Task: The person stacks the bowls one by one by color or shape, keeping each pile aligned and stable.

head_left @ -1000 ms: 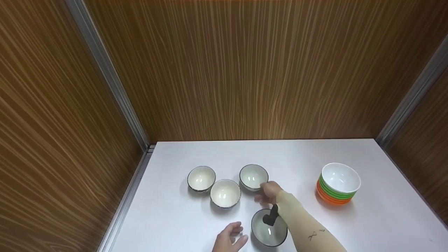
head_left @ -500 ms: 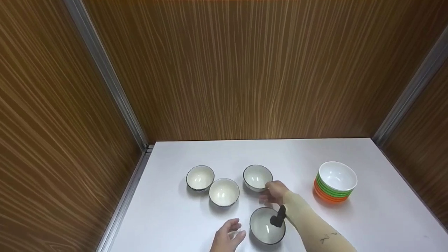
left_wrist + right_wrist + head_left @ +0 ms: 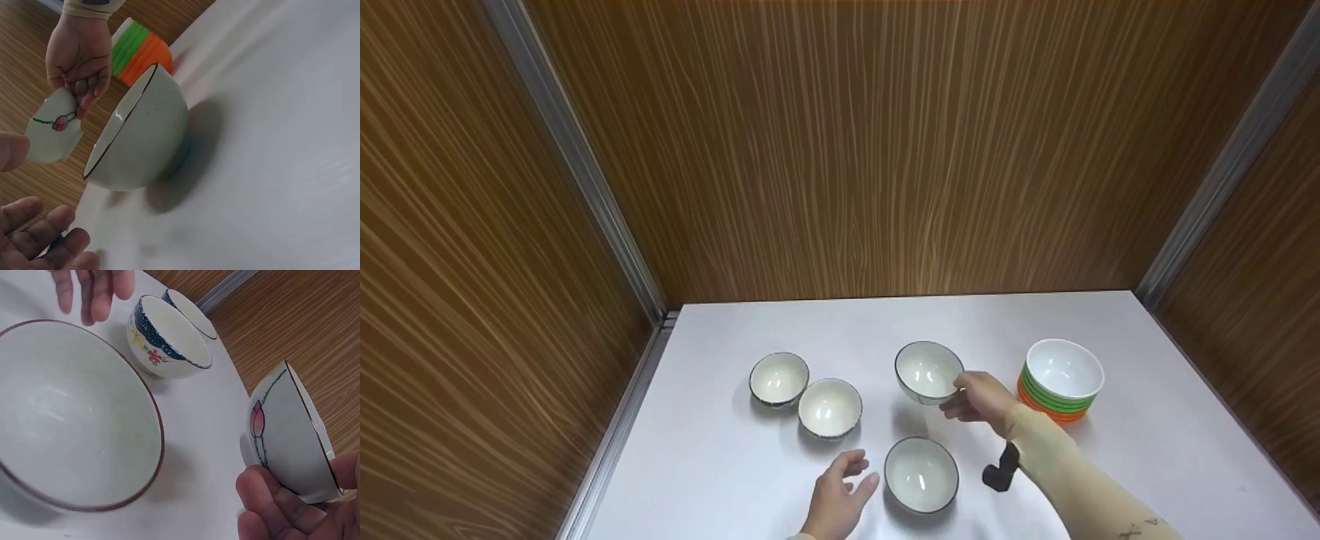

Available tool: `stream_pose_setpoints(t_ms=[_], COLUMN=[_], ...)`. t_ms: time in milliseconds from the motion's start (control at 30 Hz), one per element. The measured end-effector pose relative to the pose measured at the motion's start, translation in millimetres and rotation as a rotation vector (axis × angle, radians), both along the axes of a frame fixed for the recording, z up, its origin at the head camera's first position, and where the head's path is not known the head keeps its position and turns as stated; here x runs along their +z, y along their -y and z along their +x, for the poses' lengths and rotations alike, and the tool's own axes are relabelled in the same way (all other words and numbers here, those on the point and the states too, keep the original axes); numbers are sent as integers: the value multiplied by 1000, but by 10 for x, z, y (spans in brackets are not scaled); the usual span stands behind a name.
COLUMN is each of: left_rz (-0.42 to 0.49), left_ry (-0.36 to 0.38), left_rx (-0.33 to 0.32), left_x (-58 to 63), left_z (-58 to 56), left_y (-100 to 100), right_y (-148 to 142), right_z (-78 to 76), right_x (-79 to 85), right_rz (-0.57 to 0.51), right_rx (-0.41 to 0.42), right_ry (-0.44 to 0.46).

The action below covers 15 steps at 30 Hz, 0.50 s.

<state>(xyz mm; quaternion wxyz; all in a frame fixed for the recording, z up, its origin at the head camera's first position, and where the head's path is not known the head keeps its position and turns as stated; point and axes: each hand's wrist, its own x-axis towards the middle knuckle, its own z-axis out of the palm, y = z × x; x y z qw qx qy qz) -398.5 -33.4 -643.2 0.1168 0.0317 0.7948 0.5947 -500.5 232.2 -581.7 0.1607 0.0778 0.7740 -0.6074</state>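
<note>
Between right fingers (image 3: 257,490), pale bowl (image 3: 287,439) near white-in-green nested bowls (image 3: 1054,397)

A person's right arm (image 3: 1072,457), in a pale, close-fitting sleeve, reaches up and inward from the lower right of the head view, dark marks visible on the forearm. The right hand (image 3: 982,397) extends ahead of its wrist, thumb and fingers set in a pinching grip; the right wrist view catches the thumb on one side, the fingers (image 3: 275,506) bent opposite. Lower and nearer the body, the left hand (image 3: 838,491) is poised with fingers loosely curved and the thumb spread apart from them, only a little of its pale cuff (image 3: 801,536) showing. The two hands are well apart.
</note>
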Motion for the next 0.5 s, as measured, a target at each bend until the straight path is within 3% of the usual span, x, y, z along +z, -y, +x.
stream_pose_setpoints(t_ms=[167, 500], left_rz=[-8, -60], left_ry=[-44, -199], left_rx=[-23, -102], left_x=[107, 407], left_z=[14, 3], left_y=[-34, -117], right_y=[-68, -166], right_z=[182, 534], right_x=[136, 418], right_rz=[-2, -44], right_rx=[66, 203], right_ry=[-38, -110])
